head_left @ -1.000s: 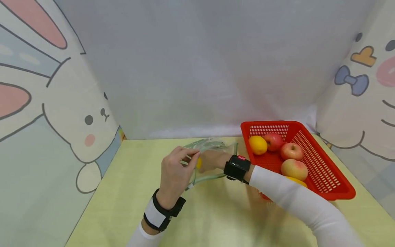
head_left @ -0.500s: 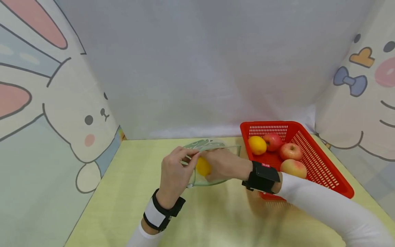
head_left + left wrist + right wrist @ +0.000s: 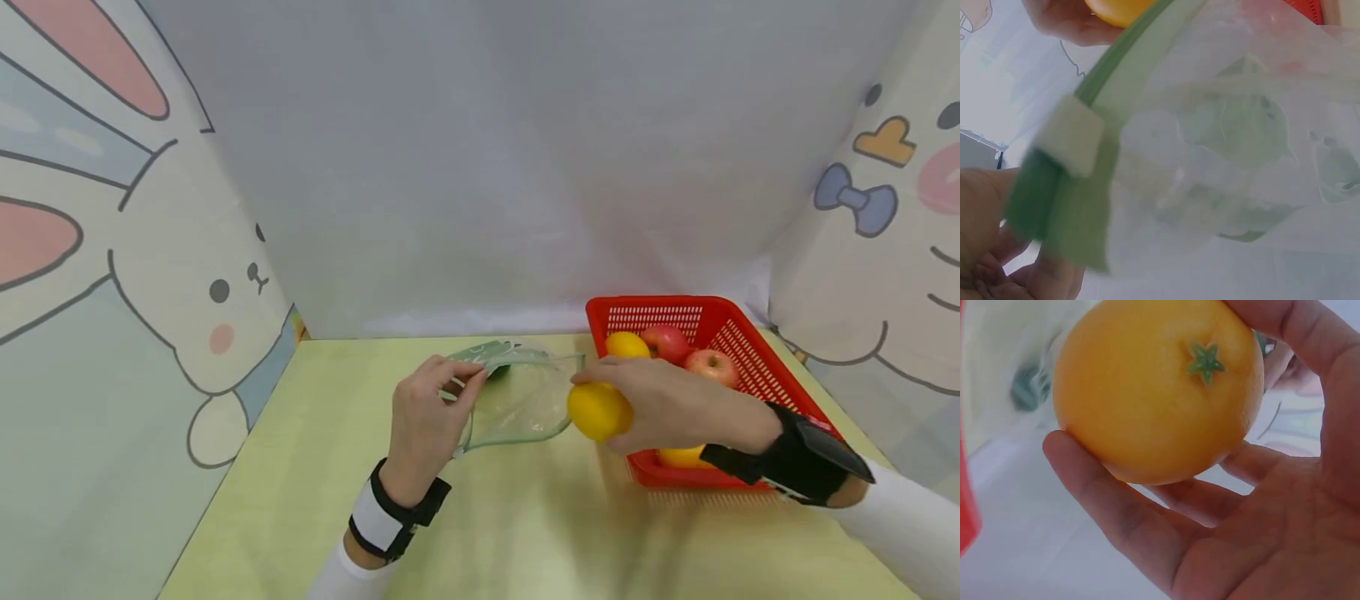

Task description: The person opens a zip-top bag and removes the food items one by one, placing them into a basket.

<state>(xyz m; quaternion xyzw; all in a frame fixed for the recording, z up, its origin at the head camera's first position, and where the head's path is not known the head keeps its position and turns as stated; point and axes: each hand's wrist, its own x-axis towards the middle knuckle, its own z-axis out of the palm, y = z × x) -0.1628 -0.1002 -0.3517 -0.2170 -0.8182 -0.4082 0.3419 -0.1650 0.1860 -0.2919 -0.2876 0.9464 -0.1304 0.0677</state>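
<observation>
My right hand [image 3: 675, 404] grips an orange [image 3: 597, 412] between the bag and the red basket. In the right wrist view, the orange [image 3: 1154, 394] shows a green star-shaped stem mark, with thumb and fingers curled round it. My left hand [image 3: 435, 412] pinches the rim of a clear zip bag [image 3: 525, 408] with green edging. The bag's mouth gapes toward the right. A white slider [image 3: 1071, 135] sits on its green strip in the left wrist view. Something dark green shows at the bag's back, its kind unclear.
A red plastic basket [image 3: 813, 425] stands at the right. It holds a red apple [image 3: 665, 342], another apple [image 3: 712, 366], and yellow-orange fruit [image 3: 627, 344], partly hidden by my right hand. The pale yellow table [image 3: 360, 375] meets a grey backdrop [image 3: 487, 208] behind.
My right hand has come out of the bag with the orange and moved right, to the basket's near left side. The left hand stays on the bag's rim.
</observation>
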